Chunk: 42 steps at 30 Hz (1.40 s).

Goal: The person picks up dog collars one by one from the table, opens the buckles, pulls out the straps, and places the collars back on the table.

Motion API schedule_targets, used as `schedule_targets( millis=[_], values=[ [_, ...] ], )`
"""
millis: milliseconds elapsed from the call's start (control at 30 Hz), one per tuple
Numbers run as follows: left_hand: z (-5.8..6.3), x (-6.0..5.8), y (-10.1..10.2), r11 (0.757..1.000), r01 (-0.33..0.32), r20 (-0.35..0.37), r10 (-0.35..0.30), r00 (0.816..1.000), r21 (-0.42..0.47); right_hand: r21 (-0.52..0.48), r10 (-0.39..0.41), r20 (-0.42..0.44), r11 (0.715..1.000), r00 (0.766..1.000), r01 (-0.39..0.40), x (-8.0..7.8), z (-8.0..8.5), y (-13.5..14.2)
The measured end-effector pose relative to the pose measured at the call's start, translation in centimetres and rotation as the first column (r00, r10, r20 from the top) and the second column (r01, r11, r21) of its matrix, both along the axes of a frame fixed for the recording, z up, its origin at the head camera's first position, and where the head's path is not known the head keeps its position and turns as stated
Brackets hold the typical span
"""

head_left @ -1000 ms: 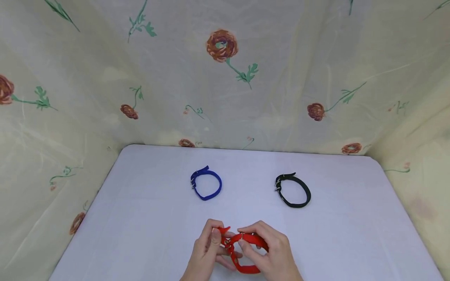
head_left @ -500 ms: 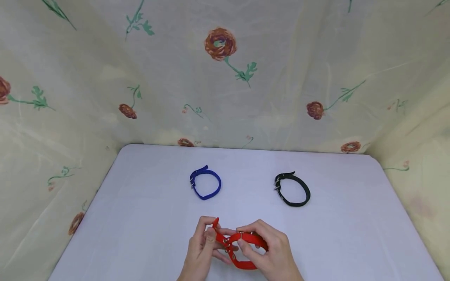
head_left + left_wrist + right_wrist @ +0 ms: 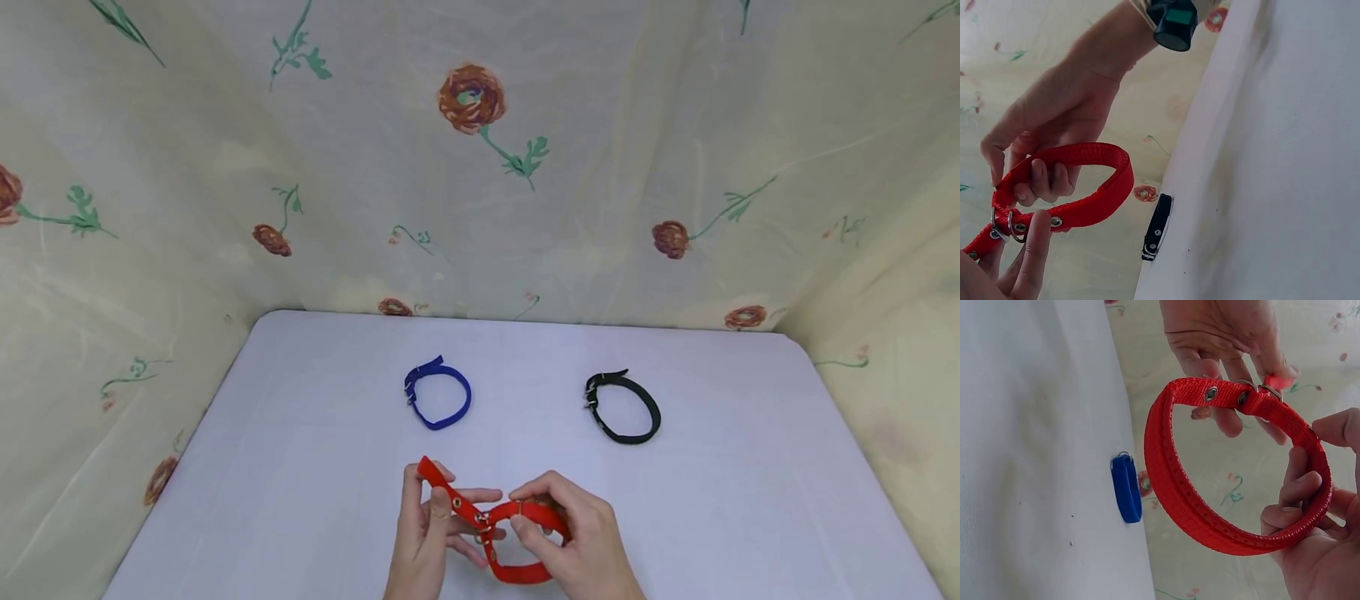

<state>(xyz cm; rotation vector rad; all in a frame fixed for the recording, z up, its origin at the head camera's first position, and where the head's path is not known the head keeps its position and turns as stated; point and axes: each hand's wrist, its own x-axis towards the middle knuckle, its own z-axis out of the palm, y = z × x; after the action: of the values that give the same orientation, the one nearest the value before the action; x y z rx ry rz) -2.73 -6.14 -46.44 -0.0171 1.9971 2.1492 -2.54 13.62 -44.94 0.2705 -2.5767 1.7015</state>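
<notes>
A red pet collar (image 3: 522, 574) with metal eyelets is held up near the front of the table, its band bent into a loop. My left hand (image 3: 422, 533) pinches the free strap end between thumb and index finger, the other fingers spread behind the buckle (image 3: 482, 520). From the buckle the strap end slants up and left, one eyelet showing. My right hand (image 3: 583, 533) grips the loop's upper right side. In the right wrist view, right-hand fingers curl inside the red band (image 3: 1160, 450). The left wrist view shows a left finger against the band (image 3: 1094, 212) beside the D-ring.
Farther back on the white table (image 3: 300, 467) lie a blue collar (image 3: 412, 388) at centre left and a black collar (image 3: 656, 412) at centre right, both buckled into rings. A floral curtain (image 3: 570, 233) encloses the table's back and sides.
My left hand has drawn left with the strap end, which now stretches longer and straighter out of the buckle, with an eyelet exposed. The right hand has hardly moved.
</notes>
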Motion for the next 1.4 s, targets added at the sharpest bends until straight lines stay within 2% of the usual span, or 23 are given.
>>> schedule_targets(
  millis=[167, 400, 567, 867, 1033, 1233, 1333, 1400],
  values=[
    [0.1, 0.0, -0.1, 1.000, -0.008, -0.011, 0.007, 1.000, -0.020, -0.015, 0.021, 0.037, 1.000, 0.999, -0.021, 0.0, 0.2, -0.2],
    [0.0, 0.2, -0.4, 0.998, 0.042, -0.004, -0.042, 0.999, -0.055, -0.034, 0.043, -0.052, 0.998, 0.998, -0.045, 0.0, -0.1, -0.4],
    [0.1, 0.1, -0.8, 0.991, 0.085, -0.022, -0.088, 0.996, -0.102, -0.074, 0.028, 0.004, 0.997, 1.000, -0.028, 0.2, -0.2, -0.5],
    [-0.4, -0.4, -1.5, 0.974, 0.172, 0.006, -0.173, 0.985, -0.145, -0.114, -0.009, 0.068, 0.993, 0.998, 0.016, 0.1, -0.3, -0.9],
    [-0.8, -0.5, -1.6, 0.961, 0.201, 0.011, -0.202, 0.979, -0.188, -0.100, 0.015, 0.107, 0.995, 0.994, -0.005, 0.0, -0.3, -0.9],
    [-0.6, -0.6, -1.8, 0.949, 0.150, -0.026, -0.163, 0.986, -0.276, 0.023, 0.073, -0.016, 0.997, 0.997, -0.073, -0.1, -0.6, -1.0],
    [-0.5, -0.6, -1.9, 0.924, 0.130, -0.084, -0.171, 0.982, -0.360, 0.087, 0.065, -0.139, 0.995, 0.988, -0.053, -0.1, -1.0, -1.1],
    [-0.3, -0.6, -1.9, 0.897, 0.112, -0.138, -0.188, 0.973, -0.427, 0.113, 0.050, -0.205, 0.993, 0.977, -0.027, 0.0, -1.3, -1.2]
  ],
)
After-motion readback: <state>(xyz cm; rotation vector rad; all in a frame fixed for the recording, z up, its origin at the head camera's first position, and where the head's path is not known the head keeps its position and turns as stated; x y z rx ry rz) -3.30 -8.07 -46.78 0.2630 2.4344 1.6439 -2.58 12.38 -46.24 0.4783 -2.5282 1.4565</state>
